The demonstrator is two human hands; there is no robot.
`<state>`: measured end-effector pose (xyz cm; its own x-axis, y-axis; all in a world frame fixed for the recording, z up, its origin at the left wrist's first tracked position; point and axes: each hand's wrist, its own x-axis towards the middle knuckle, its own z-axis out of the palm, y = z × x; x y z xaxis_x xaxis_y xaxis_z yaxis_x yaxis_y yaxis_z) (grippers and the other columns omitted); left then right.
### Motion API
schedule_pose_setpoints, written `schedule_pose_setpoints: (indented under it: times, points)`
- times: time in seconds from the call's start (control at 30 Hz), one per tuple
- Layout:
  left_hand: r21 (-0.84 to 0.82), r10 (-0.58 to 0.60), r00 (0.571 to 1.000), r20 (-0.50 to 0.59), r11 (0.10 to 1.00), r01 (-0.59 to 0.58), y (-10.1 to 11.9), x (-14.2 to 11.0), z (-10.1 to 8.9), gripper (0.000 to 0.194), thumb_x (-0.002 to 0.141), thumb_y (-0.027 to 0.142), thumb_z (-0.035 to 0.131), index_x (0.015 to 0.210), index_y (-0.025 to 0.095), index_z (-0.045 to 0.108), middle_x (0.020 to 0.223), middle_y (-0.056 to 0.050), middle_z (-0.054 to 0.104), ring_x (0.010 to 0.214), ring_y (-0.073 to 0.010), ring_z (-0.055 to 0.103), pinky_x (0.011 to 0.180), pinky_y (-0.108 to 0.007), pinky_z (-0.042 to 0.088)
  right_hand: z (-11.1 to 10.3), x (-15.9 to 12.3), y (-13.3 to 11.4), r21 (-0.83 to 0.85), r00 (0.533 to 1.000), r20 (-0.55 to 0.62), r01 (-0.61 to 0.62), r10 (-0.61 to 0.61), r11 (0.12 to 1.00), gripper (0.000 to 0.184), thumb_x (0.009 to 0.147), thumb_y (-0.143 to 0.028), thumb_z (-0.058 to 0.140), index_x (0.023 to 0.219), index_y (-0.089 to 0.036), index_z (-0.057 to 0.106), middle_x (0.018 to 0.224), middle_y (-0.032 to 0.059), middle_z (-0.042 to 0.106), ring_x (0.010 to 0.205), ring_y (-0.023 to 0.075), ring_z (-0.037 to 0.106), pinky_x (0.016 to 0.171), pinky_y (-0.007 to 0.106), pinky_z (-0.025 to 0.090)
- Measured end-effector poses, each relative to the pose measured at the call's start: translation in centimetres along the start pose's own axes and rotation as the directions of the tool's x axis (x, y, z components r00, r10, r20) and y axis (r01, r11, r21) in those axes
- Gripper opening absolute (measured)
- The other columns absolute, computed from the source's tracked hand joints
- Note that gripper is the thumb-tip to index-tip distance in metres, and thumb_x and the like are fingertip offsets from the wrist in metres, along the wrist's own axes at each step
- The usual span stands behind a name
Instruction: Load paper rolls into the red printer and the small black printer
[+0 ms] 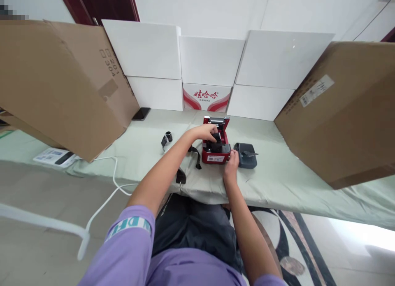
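A small red machine (213, 159), which looks like a label printer, stands on the table with its lid raised and a roller (217, 121) inside the lid. My left hand (206, 132) reaches over it, fingers closed on a black roll (217, 136) at the opening. Whether the roll is seated cannot be seen. My right hand (232, 164) grips the front right corner of the machine. Black ribbon (196, 156) trails on the cloth left of it, partly hidden by my left forearm. Further left lies a small spool (168, 136) with a dark strip.
Right of the machine sits a dark grey tray-like piece (247, 161) with something thin and shiny on it. A phone (141, 114) lies at the back left. Cardboard boxes (92, 84) (348, 113) and white boxes (212, 59) wall the table. A white cable (115, 170) hangs at the left front.
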<state>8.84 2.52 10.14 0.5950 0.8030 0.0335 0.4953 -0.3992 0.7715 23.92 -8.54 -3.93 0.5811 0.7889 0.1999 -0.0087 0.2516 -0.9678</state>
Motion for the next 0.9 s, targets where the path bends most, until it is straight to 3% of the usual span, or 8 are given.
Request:
schedule_pose_setpoints:
  times: [0.23,0.3,0.4,0.47,0.53,0.6,0.73,0.9]
  points:
    - [-0.243,0.062,0.952,-0.3,0.96,-0.139,-2.3,-4.2,-3.2,0.039,0.071,0.024,0.076,0.108,0.017,0.068,0.095,-0.005,0.072,0.089,-0.0193,0.069,0.083,-0.033,0.056,0.0,-0.1,-0.3,0.015,1.0,0.001,-0.001,0.001,1.0,0.032,0.091,-0.05,0.045,0.097,-0.021,0.059,0.095,0.0026,0.062,0.089,0.0182,0.056,0.083,0.032,0.044]
    - [-0.284,0.002,0.897,-0.443,0.948,-0.143,-3.5,-4.5,-4.0,0.038,0.072,0.023,0.075,0.108,0.016,0.066,0.1,-0.007,0.073,0.093,-0.0198,0.07,0.084,-0.033,0.056,0.0,-0.2,-0.3,0.011,1.0,0.003,-0.003,0.003,1.0,0.032,0.092,-0.049,0.044,0.097,-0.021,0.059,0.096,0.003,0.063,0.089,0.0184,0.056,0.082,0.032,0.044]
    - [-0.3,-0.111,0.761,-0.639,0.947,-0.114,-5.6,-4.6,-5.2,0.036,0.071,0.023,0.074,0.104,0.015,0.064,0.099,-0.006,0.072,0.091,-0.0186,0.07,0.081,-0.03,0.057,-0.1,-0.1,-0.2,-0.001,1.0,0.004,0.004,-0.004,1.0,0.032,0.092,-0.047,0.044,0.097,-0.021,0.06,0.096,0.0033,0.063,0.09,0.0185,0.056,0.082,0.032,0.044]
    - [-0.348,-0.217,0.673,-0.708,0.935,-0.064,-6.9,-4.6,-5.7,0.035,0.072,0.026,0.074,0.103,0.015,0.062,0.098,-0.006,0.072,0.085,-0.0171,0.069,0.074,-0.028,0.057,-0.1,-0.1,-0.1,-0.004,1.0,0.002,0.011,-0.011,1.0,0.032,0.092,-0.048,0.044,0.097,-0.021,0.06,0.095,0.0031,0.063,0.089,0.0185,0.056,0.083,0.033,0.044]
    - [-0.409,-0.322,0.628,-0.708,0.912,0.005,-8.2,-4.8,-6.2,0.035,0.073,0.028,0.072,0.103,0.015,0.059,0.094,-0.005,0.072,0.079,-0.016,0.069,0.066,-0.026,0.056,-0.1,0.0,0.1,-0.005,1.0,0.002,0.011,-0.011,1.0,0.033,0.092,-0.05,0.044,0.097,-0.021,0.06,0.095,0.003,0.063,0.089,0.0187,0.056,0.083,0.033,0.044]
    - [-0.408,-0.389,0.619,-0.682,0.905,0.119,-9.3,-5.1,-6.5,0.035,0.072,0.028,0.073,0.101,0.016,0.058,0.089,-0.003,0.071,0.075,-0.0155,0.067,0.064,-0.025,0.054,-0.1,0.0,0.2,-0.002,1.0,0.0,0.006,-0.006,1.0,0.034,0.092,-0.051,0.044,0.098,-0.021,0.06,0.095,0.003,0.063,0.089,0.0188,0.056,0.082,0.033,0.044]
    - [-0.158,-0.396,0.608,-0.688,0.9,0.406,-10.4,-5.4,-6.8,0.034,0.068,0.032,0.079,0.093,0.018,0.061,0.081,-0.002,0.071,0.075,-0.0176,0.065,0.069,-0.027,0.049,-0.1,0.1,0.3,-0.013,1.0,-0.006,0.013,-0.013,1.0,0.034,0.092,-0.051,0.044,0.097,-0.021,0.06,0.095,0.0033,0.063,0.089,0.0191,0.056,0.082,0.033,0.044]
    - [0.152,-0.35,0.64,-0.684,0.789,0.595,-10.3,-5.0,-6.0,0.032,0.073,0.043,0.074,0.097,0.023,0.066,0.099,-0.006,0.075,0.101,-0.0263,0.066,0.093,-0.039,0.044,-0.1,0.1,0.2,-0.002,1.0,-0.002,0.001,-0.001,1.0,0.032,0.092,-0.049,0.044,0.098,-0.021,0.059,0.095,0.0032,0.063,0.088,0.0186,0.056,0.08,0.032,0.044]
